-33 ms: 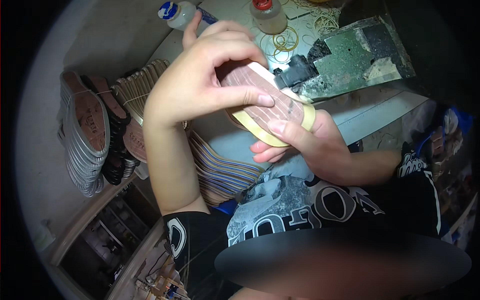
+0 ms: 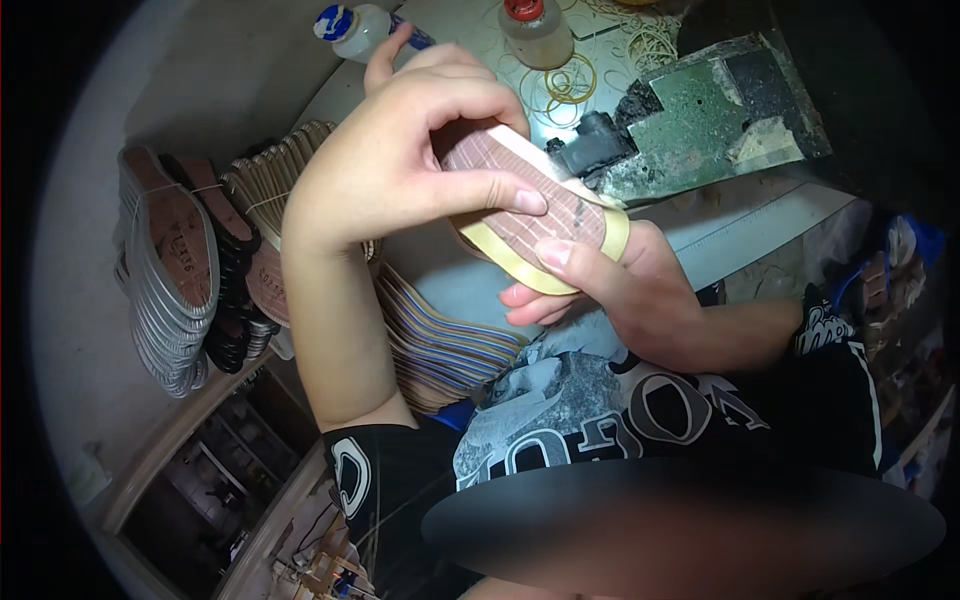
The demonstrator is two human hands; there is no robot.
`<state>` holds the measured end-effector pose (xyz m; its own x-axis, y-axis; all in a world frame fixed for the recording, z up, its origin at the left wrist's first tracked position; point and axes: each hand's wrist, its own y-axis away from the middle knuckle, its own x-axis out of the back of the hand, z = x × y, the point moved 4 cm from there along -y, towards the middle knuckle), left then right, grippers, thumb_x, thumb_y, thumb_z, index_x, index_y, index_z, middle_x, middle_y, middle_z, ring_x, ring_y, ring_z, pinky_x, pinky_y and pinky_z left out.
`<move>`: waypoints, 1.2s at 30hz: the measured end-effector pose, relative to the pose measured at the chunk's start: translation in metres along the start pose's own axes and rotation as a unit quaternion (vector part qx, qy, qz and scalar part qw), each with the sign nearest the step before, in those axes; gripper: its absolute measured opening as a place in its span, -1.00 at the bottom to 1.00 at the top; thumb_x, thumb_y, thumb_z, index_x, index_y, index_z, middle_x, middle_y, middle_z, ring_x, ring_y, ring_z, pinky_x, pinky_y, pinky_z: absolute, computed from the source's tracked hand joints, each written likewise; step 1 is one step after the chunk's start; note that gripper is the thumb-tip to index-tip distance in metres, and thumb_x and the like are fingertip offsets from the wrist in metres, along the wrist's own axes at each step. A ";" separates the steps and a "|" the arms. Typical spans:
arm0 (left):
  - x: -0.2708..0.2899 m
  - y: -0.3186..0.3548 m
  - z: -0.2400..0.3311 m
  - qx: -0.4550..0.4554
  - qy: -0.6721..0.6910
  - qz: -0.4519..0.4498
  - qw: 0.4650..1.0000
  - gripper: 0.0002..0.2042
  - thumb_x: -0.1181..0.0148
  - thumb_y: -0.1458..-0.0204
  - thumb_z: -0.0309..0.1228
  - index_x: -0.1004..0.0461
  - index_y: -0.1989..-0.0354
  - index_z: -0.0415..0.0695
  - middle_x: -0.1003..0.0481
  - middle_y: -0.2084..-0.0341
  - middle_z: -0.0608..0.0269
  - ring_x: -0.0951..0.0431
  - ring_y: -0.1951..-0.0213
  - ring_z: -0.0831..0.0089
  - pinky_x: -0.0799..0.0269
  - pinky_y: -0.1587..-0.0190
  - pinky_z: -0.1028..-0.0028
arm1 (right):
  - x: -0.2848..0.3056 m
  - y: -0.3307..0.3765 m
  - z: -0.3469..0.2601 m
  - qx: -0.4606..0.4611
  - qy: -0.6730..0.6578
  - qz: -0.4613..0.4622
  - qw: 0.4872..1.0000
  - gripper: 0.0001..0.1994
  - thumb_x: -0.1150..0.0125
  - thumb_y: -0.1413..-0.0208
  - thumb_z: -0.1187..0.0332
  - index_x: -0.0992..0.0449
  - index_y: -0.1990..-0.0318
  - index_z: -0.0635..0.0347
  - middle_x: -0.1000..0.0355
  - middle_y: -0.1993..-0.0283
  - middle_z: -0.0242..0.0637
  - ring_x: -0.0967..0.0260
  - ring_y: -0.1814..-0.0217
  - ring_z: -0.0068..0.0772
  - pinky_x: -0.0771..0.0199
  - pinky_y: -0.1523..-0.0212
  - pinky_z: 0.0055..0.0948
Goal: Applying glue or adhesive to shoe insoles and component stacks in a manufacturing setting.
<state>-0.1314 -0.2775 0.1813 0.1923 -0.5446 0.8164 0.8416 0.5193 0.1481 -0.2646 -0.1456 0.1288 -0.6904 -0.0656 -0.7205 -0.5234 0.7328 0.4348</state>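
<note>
- Basically both hands meet over one shoe insole (image 2: 530, 215), held up in front of the chest, above the lap and short of the table edge (image 2: 700, 225).
- Left hand (image 2: 400, 165) comes over the top: fingers curl round the far end, thumb presses flat on the ribbed pinkish face, likely to pin that layer down.
- Right hand (image 2: 620, 285) cradles from below: fingers closed under the yellowish rim, thumb tip (image 2: 553, 252) on the near edge, so the piece is pinched from both sides and can't slip.
- Insole is tilted, face up toward the camera, probably for a look at the edge.
- Table behind holds two small bottles (image 2: 535, 30), one red-capped and one blue-capped, plus loose rubber bands (image 2: 570, 85), near enough to reach.
- Worn green cutting mat (image 2: 720, 110) lies on the right part of the table with dark scraps (image 2: 595, 140) at its near corner.
- Stacks of soles (image 2: 170, 270) stand on edge at the person's left; a striped pile (image 2: 440, 345) sits under the left forearm.
- Contents of the bottles: can't tell.
</note>
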 end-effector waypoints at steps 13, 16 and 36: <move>-0.012 0.027 0.011 0.207 0.213 -0.017 0.955 -0.76 -0.30 -0.04 -0.30 -0.44 0.40 -0.22 -0.38 0.64 0.46 -0.27 0.57 0.74 -0.20 0.53 0.64 | -0.001 -0.002 -0.007 0.010 0.033 0.008 0.999 -0.56 0.04 -0.32 0.14 -0.45 0.02 0.46 -0.53 0.13 -0.06 -0.56 0.13 -0.32 -0.54 0.11 -0.52; -0.021 0.036 0.012 0.247 0.270 -0.007 0.931 -0.77 -0.26 -0.10 -0.30 -0.42 0.41 -0.21 -0.38 0.61 0.48 -0.28 0.53 0.75 -0.22 0.50 0.63 | -0.002 -0.004 -0.008 0.025 0.025 0.004 0.999 -0.58 0.02 -0.31 0.14 -0.46 0.03 0.42 -0.53 0.11 -0.09 -0.56 0.13 -0.33 -0.55 0.15 -0.52; -0.059 0.054 0.006 0.367 0.494 0.064 0.786 -0.53 -0.23 -0.08 -0.04 -0.47 0.66 -0.21 -0.42 0.84 0.25 -0.37 0.86 0.58 -0.22 0.83 0.65 | 0.023 0.001 -0.006 -0.024 0.245 -0.085 0.966 -0.67 -0.24 -0.12 0.34 -0.47 0.03 0.36 -0.52 0.15 -0.30 -0.44 0.17 -0.60 -0.45 0.07 -0.53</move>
<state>-0.1005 -0.2136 0.1442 0.8543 -0.5145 0.0738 0.3350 0.6536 0.6787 -0.2836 -0.1505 0.1159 -0.7402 -0.5024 -0.4468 -0.6636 0.6526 0.3657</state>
